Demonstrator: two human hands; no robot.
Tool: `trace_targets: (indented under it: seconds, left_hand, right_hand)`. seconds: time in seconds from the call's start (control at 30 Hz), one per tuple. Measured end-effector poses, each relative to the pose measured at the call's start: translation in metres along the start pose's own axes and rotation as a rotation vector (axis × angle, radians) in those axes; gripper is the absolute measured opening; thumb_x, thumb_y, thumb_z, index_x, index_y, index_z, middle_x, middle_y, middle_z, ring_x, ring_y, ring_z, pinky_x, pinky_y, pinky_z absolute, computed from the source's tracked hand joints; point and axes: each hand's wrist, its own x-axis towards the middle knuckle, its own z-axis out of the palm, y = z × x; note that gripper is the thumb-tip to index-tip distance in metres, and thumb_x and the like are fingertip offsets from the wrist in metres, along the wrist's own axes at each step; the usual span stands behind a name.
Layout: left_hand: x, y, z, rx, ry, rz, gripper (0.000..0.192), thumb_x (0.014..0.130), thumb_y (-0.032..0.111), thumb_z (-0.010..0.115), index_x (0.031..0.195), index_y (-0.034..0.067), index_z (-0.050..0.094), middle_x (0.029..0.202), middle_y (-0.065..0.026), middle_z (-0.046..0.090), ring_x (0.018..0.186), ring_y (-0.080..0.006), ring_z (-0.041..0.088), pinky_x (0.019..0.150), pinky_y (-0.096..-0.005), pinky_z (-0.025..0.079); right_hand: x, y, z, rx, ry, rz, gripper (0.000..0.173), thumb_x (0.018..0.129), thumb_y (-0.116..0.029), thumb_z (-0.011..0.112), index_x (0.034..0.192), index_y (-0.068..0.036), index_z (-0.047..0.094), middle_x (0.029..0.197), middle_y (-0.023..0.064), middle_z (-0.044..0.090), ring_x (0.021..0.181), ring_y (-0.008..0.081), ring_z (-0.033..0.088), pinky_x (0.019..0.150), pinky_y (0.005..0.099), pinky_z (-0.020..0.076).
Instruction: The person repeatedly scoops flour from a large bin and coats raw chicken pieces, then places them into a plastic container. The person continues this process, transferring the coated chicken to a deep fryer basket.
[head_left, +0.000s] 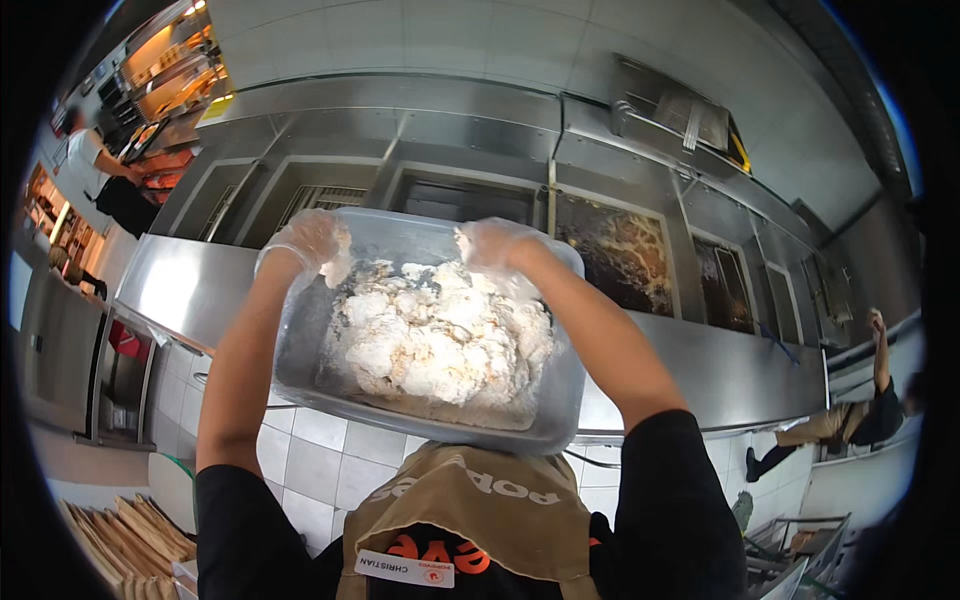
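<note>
A grey translucent plastic tub (300, 360) spans the gap between my apron and the fryer counter, its near rim against the apron. A heap of flour-coated food pieces (442, 330), probably chicken, fills its middle, with loose flour around it. My left hand (306, 244), in a clear plastic glove, is at the tub's far left corner. Its fingers are closed around a pale floured piece (339, 262). Over the far right part of the heap is my gloved right hand (495, 251). Something floury shows at its fingertips, but its grip is mostly hidden.
Behind the tub runs a stainless-steel fryer bank; one vat (619, 247) holds foaming oil. Wire fry baskets (690, 124) sit up at the back right. One co-worker (112, 169) stands far left, another person (862, 420) at right. Paper bags (131, 544) stand lower left.
</note>
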Motion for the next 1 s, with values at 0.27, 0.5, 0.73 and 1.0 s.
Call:
trace_targets:
  seconds: [0.27,0.5,0.73,1.0]
  left_hand:
    - [0.049,0.094,0.022,-0.052,-0.18,-0.091,0.023,0.081,0.014,0.065,0.096,0.0,0.075,0.104,-0.0244,0.071,0.101,-0.0358,0.07,0.085,-0.0435,0.056]
    - [0.088,0.184,-0.074,0.035,-0.053,0.147,0.024,0.087,0.023,0.063,0.091,0.002,0.074,0.097,-0.0246,0.071,0.096,-0.0361,0.07,0.084,-0.0433,0.055]
    - [0.244,0.371,-0.112,-0.172,0.079,0.176,0.022,0.087,0.015,0.062,0.096,-0.001,0.073,0.104,-0.0275,0.069,0.103,-0.0387,0.068,0.086,-0.0456,0.054]
    - [0.38,0.602,0.121,-0.478,-0.199,-0.004,0.029,0.093,0.011,0.049,0.107,0.002,0.073,0.116,-0.0238,0.067,0.111,-0.0381,0.065,0.092,-0.0475,0.053]
  right_hand:
    - [0.046,-0.091,-0.003,-0.089,-0.04,-0.047,0.034,0.08,-0.022,0.067,0.111,-0.01,0.075,0.115,0.0161,0.071,0.104,0.0354,0.067,0.088,0.0458,0.0534]
    - [-0.039,0.015,-0.097,0.079,0.006,-0.021,0.037,0.075,-0.035,0.076,0.084,0.002,0.075,0.082,0.0213,0.071,0.076,0.0298,0.069,0.07,0.0426,0.0546]
    - [-0.147,0.239,-0.137,0.167,0.449,0.145,0.066,0.07,-0.062,0.07,0.097,-0.002,0.07,0.098,0.0231,0.07,0.093,0.0338,0.067,0.082,0.0452,0.0513]
    - [-0.186,0.419,0.031,0.261,0.248,0.731,0.034,0.093,-0.024,0.053,0.115,-0.002,0.067,0.123,0.0214,0.065,0.115,0.0387,0.063,0.096,0.0453,0.0527]
